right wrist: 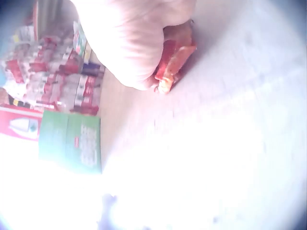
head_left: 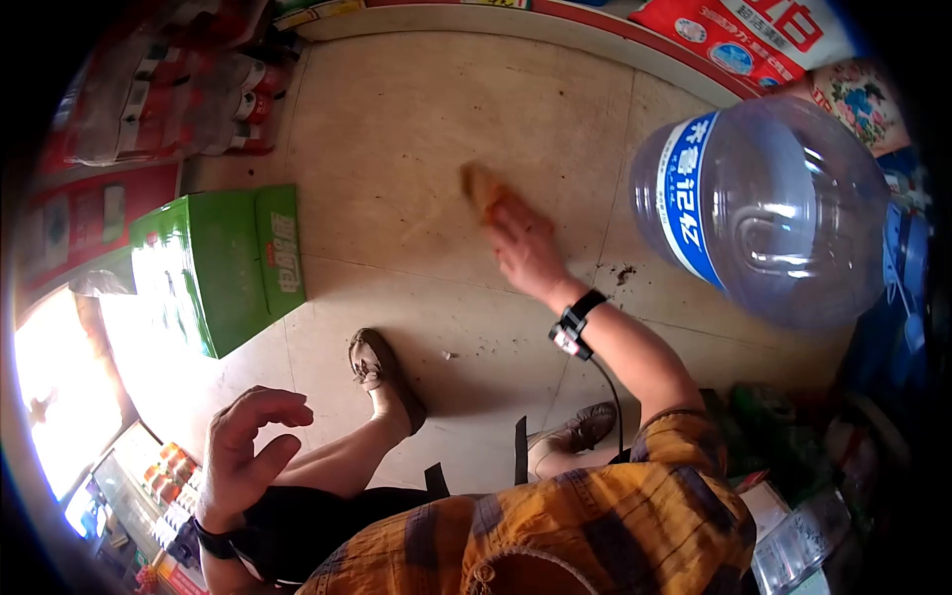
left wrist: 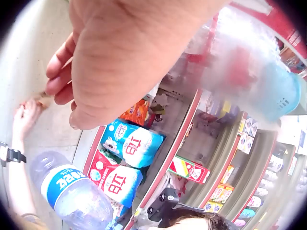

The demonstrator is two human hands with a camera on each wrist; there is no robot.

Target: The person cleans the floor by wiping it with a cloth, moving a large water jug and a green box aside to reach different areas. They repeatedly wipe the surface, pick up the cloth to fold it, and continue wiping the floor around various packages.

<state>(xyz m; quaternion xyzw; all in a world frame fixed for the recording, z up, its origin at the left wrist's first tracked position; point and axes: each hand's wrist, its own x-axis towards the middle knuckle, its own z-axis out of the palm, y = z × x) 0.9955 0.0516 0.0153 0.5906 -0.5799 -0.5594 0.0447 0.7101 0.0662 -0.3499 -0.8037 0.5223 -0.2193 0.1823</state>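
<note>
R hand (head_left: 521,248) low over floor (head_left: 426,119). Its fingers (right wrist: 129,48) are curled round an orange-red snack packet (head_left: 479,186), gripping it. Packet blurred, approx mid floor, betw green carton (head_left: 233,263) at L edge and big water jug (head_left: 769,208) at R edge. Can't tell if it touches the tile. L hand (head_left: 243,441) holds nothing, fingers loosely curled and slightly apart, above L knee.

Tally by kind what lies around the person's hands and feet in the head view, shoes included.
Orange-red packet, in the right hand: 1
Clear water jug with a blue label: 1
Green carton: 1
Shoes: 2
Total: 5
</note>
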